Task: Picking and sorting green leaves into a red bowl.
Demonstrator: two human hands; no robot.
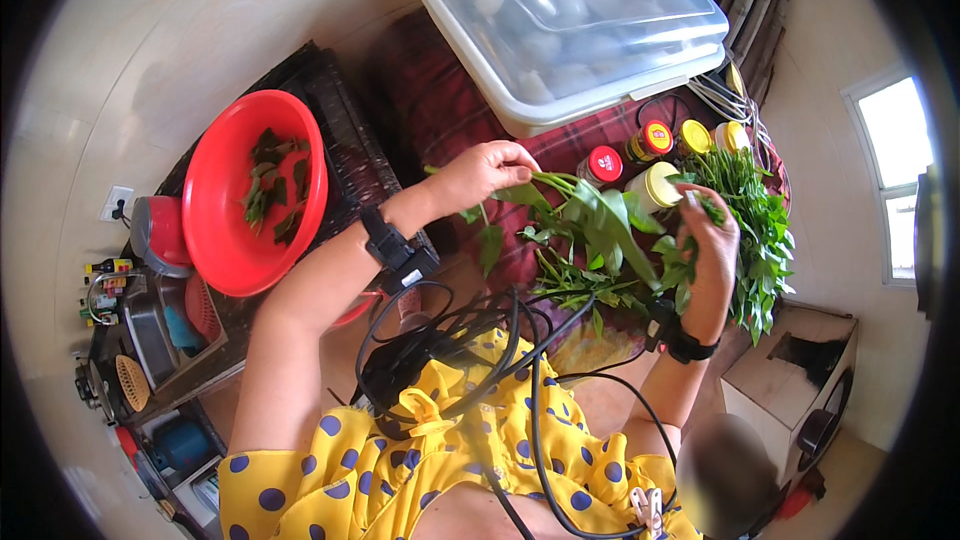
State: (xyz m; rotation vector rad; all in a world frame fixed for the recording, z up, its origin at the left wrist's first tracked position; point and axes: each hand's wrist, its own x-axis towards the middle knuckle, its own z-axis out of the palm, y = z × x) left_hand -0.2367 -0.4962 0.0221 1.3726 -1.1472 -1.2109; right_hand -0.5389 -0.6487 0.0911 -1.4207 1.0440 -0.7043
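Note:
My left hand (499,166) pinches the stems of a leafy green sprig (600,217), whose long leaves hang to the right over the table. My right hand (709,236) is curled around some green leaves (677,266), parts of which stick out between the fingers. Beneath the sprig lies a loose heap of cut greens (577,277) on a dark red plaid cloth (465,120). A large bunch of leafy greens (761,255) rests just right of my right hand. Black straps with small devices are on both wrists.
Several lidded jars (604,163) stand behind the greens, before a large translucent lidded bin (577,37). A red plastic basin (225,240) holding some leaves sits on the dark counter at left, by a sink (154,337). Black cables (525,360) loop across my lap.

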